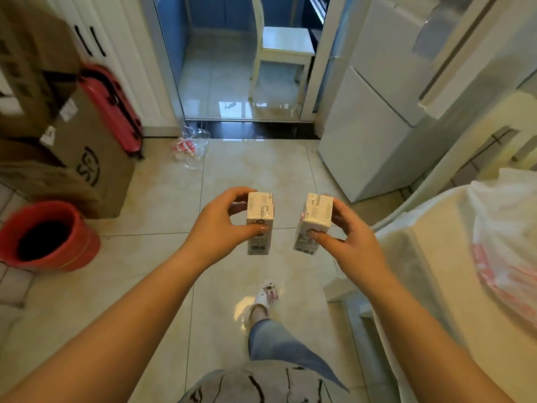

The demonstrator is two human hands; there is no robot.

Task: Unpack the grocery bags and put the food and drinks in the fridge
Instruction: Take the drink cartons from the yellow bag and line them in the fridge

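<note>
Fingers (pixel 263 228) of left hand (pixel 220 225) are curled round one carton (pixel 259 221); right hand (pixel 353 242) grips another carton (pixel 312 223) (both mid-air, fridge (pixel 374 117) shut). Door handling with full hands risks a drop.

Black logo reading roughly "SF" on the cardboard box (pixel 87 167) at ten o'clock; barcodes and fine print on both small cartons, left carton (pixel 259 222) and right carton (pixel 313 223), too blurred to read.

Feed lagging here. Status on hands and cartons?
Left hand grips one carton, right hand the other carton. Fridge ahead-right, doors shut. Floor path open.
</note>
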